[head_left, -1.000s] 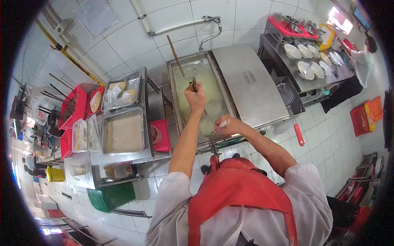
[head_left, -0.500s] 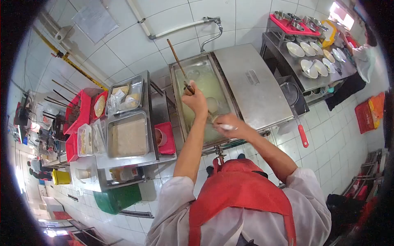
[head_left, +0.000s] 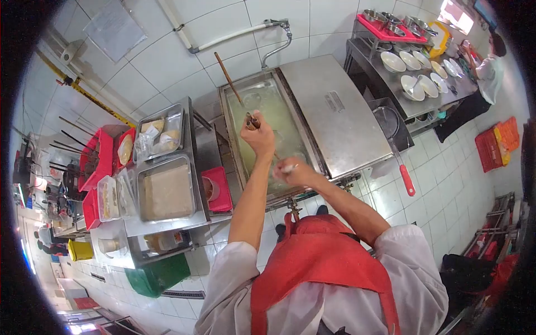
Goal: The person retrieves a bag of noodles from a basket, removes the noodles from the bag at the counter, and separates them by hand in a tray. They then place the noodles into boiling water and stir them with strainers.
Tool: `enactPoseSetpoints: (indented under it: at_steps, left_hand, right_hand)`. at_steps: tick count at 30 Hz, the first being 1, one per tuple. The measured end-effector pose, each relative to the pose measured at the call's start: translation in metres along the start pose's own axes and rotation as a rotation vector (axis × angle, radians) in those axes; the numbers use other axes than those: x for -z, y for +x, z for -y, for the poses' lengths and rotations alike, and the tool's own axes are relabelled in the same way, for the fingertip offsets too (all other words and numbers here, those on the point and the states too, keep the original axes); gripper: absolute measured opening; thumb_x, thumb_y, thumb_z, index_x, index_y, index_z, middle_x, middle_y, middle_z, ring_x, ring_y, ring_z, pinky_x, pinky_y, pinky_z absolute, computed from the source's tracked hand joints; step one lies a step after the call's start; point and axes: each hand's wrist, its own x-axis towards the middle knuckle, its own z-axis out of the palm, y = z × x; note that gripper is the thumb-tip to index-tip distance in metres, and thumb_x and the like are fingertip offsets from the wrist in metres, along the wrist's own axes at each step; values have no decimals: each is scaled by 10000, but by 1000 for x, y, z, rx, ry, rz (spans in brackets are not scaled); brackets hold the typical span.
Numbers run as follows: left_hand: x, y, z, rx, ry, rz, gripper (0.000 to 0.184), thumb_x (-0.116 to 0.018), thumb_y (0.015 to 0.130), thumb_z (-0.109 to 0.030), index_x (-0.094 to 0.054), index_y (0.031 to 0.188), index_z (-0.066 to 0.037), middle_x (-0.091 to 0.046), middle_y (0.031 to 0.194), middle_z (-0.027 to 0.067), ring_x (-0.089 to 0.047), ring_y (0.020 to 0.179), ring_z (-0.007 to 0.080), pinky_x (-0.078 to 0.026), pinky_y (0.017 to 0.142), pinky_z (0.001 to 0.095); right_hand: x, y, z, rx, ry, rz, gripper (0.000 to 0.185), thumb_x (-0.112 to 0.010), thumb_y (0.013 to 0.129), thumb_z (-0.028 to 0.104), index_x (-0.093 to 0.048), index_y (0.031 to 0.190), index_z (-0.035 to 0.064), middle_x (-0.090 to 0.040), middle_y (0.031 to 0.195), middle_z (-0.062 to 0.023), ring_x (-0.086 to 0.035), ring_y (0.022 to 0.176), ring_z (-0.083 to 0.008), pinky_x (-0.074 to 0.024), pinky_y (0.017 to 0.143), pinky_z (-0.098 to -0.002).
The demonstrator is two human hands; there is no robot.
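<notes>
Over the open steel cooking vat [head_left: 317, 153] of cloudy, pale green liquid [head_left: 269, 120], my left hand [head_left: 258, 139] is closed around a bundle of brown, round-ended handles [head_left: 253, 121]; their lower parts are hidden. Lower and to the right, my right hand [head_left: 298, 173] is curled around a small white object [head_left: 288, 167], too blurred to name. A long wooden stick [head_left: 228, 77] leans in the vat beyond my left hand. Near its lower end a round strainer-like shape [head_left: 252, 100] shows in the liquid.
A steel lid [head_left: 335, 128] adjoins the vat on the right. A red-handled strainer [head_left: 406, 180] juts out beyond it. Trays [head_left: 167, 187] stand on the left counter. White bowls [head_left: 393, 61] line the right table, where another person [head_left: 488, 72] stands. A tap [head_left: 279, 47] overhangs the back.
The right hand has shifted left, closer to the left hand, with the white object. The left hand stays closed on the brown handles. The whole view has shifted slightly.
</notes>
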Motion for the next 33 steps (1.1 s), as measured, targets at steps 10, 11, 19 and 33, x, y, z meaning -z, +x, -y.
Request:
enactPoseSetpoints:
  at_steps: [10, 11, 19, 33]
  left_hand:
    - [0, 0, 12, -90, -1, -27, 314, -596, 875, -128, -469, 636, 30, -405, 508, 3, -366, 483, 98, -264, 452, 322]
    - [0, 1, 13, -90, 6, -12, 315, -596, 873, -126, -468, 631, 30, -406, 503, 6, -367, 478, 99, -267, 450, 323]
    - [-3, 5, 12, -125, 7, -10, 312, -592, 864, -127, -465, 625, 29, -410, 502, 11, -364, 473, 101, -274, 446, 324]
    - [7, 0, 16, 6, 7, -4, 343, -575, 895, -220, -592, 847, 119, -645, 801, 187, -589, 727, 292, -457, 716, 397]
  right_hand:
    - [-14, -1, -8, 198, -156, -112, 81, -636, 697, 57, -574, 711, 7, -556, 659, -200, -559, 639, -407, -438, 559, -418]
    - [-19, -2, -11, 301, -163, -87, 90, -639, 700, 66, -572, 711, 7, -558, 662, -205, -558, 643, -412, -441, 568, -420]
    - [-8, 2, 13, 149, -288, 114, 149, -576, 820, 140, -611, 752, 12, -606, 672, -189, -592, 652, -390, -461, 610, -437]
    - [-50, 22, -55, 547, -155, -235, 181, -641, 655, 129, -541, 761, 21, -547, 713, -163, -518, 657, -329, -399, 574, -451]
